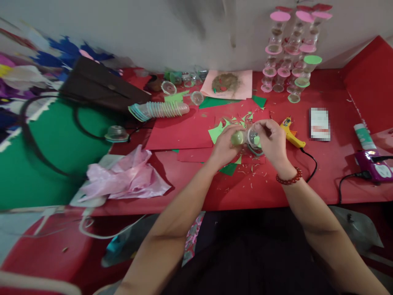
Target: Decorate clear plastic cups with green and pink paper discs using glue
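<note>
Above the paper scraps, my left hand (227, 145) is closed around a small clear plastic cup with a light green end (237, 138). My right hand (272, 141) pinches a second clear plastic cup (253, 138) by its whitish rim, close beside the first. Whether the two cups are joined cannot be made out. Beneath the hands lie light green paper cuttings (215, 133) and red sheets (184, 133). To the right of my right hand rests a yellow glue gun (293, 135) with a black cord.
Cup hourglasses with pink and green discs (280, 16) stand stacked at the back right. A row of nested cups (159, 110), a sand pile on pink paper (226, 84), a dark bag (104, 86), pink plastic (129, 176) and a purple power adapter (373, 166) surround the work.
</note>
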The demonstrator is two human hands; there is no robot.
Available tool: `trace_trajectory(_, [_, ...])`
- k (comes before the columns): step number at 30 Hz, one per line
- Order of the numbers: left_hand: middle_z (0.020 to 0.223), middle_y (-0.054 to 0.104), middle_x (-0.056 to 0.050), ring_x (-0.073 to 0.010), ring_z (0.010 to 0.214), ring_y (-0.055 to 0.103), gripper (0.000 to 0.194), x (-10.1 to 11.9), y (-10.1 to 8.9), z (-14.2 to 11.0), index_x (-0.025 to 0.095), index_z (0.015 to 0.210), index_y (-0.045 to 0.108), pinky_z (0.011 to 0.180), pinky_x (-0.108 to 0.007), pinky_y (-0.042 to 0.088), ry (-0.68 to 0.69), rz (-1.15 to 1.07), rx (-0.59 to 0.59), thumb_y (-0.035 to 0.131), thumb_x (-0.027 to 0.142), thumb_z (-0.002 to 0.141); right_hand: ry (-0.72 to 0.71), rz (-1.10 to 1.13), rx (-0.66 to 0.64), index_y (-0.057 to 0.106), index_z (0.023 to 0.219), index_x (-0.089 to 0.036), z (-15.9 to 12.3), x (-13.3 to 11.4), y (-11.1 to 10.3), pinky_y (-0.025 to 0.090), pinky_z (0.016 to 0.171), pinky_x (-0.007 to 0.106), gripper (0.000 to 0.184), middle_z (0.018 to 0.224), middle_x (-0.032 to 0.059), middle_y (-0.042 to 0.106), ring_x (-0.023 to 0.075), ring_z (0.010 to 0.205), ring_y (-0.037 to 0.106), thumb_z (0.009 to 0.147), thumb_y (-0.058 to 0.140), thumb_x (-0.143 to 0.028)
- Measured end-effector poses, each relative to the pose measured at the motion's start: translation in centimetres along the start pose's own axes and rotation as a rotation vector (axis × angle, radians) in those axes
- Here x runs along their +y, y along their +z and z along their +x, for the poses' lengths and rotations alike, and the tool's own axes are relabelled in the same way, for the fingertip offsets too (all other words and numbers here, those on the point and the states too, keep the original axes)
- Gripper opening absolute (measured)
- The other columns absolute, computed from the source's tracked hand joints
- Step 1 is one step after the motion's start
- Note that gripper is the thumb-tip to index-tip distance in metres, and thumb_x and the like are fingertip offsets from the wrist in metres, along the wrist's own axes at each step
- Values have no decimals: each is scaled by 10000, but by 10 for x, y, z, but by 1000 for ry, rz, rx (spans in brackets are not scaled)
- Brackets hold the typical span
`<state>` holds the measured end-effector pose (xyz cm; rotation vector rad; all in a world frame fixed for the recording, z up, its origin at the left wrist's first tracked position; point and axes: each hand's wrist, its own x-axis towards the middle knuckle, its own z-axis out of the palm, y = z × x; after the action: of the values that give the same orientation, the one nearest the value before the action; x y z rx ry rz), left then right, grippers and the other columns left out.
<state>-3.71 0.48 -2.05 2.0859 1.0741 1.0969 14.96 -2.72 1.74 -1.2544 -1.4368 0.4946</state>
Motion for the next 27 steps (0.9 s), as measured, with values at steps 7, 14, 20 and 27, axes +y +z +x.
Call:
trace_trajectory(7, [1428,676,-110,-326,1384,601,651,0,1,0,306,1366,670,1232,-561,434,41,-106,-36,894,528,796,37,3,-14,706,855,-234,-1,0,4,543,826,361,141,864,30,757,194,846,685,967,621,-246])
trace_trajectory(14, [1429,678,-132,-308,1381,605,522,3,-4,0,277,1334,686,1238,-561,428,-36,-105,-30,829,484,877,91,118,-63,777,971,-222,1,1,2,564,780,333,164,928,39,785,165,813,702,973,620,-270])
trace_trajectory(20, [1358,696,-111,-300,1328,634,522,-1,-2,1,281,1280,708,1196,-547,470,21,-97,-6,879,491,834,-74,-50,-31,807,899,-232,0,-7,-2,557,736,340,113,851,32,763,159,721,650,918,696,-230])
trace_trajectory(27, [1372,670,-96,-287,1339,627,435,-4,2,-2,305,1300,711,1176,-528,496,41,-29,-14,832,357,886,-166,-226,-42,767,838,-256,0,0,-2,568,772,364,149,867,25,755,184,751,655,872,659,-159])
